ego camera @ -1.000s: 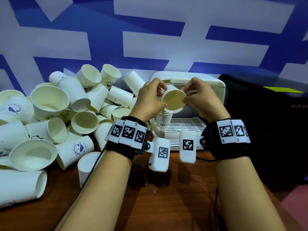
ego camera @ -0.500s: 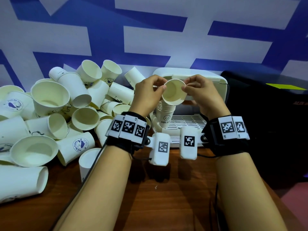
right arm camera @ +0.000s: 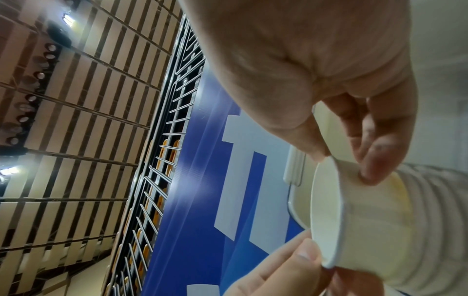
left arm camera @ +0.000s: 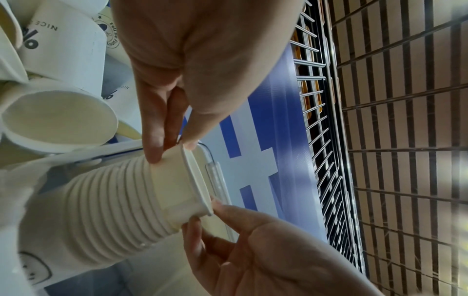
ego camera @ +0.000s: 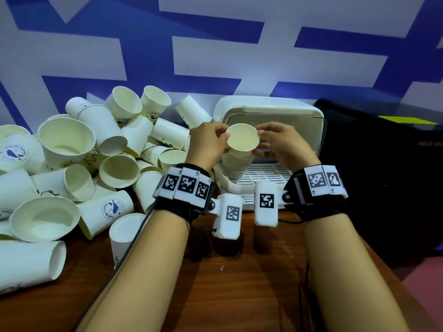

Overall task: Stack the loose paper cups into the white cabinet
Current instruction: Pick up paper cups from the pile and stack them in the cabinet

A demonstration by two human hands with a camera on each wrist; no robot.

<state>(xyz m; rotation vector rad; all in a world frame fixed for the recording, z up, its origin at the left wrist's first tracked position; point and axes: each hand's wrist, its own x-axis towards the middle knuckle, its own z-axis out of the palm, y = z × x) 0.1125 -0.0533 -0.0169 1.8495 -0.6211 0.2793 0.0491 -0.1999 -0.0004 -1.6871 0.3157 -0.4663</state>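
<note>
Both hands hold one white paper cup [ego camera: 242,142] by its rim, mouth up. My left hand [ego camera: 223,138] pinches the left side of the rim and my right hand [ego camera: 260,141] pinches the right side. The cup sits partly inside the top of a stack of nested cups [ego camera: 236,167] that stands on the slatted floor of the open white cabinet [ego camera: 268,109]. The left wrist view shows the cup [left arm camera: 177,180] poking out of the ribbed stack [left arm camera: 101,210]. In the right wrist view the cup [right arm camera: 359,220] is held between thumb and fingertip.
A big pile of loose paper cups [ego camera: 96,152] covers the left of the wooden table [ego camera: 227,283], up to the cabinet's left side. A black object [ego camera: 383,176] stands right of the cabinet. A blue and white wall is behind.
The cup was tilted with its mouth towards me above the stack. Both hands have turned it upright and lowered it into the stack's top, still pinching the rim.
</note>
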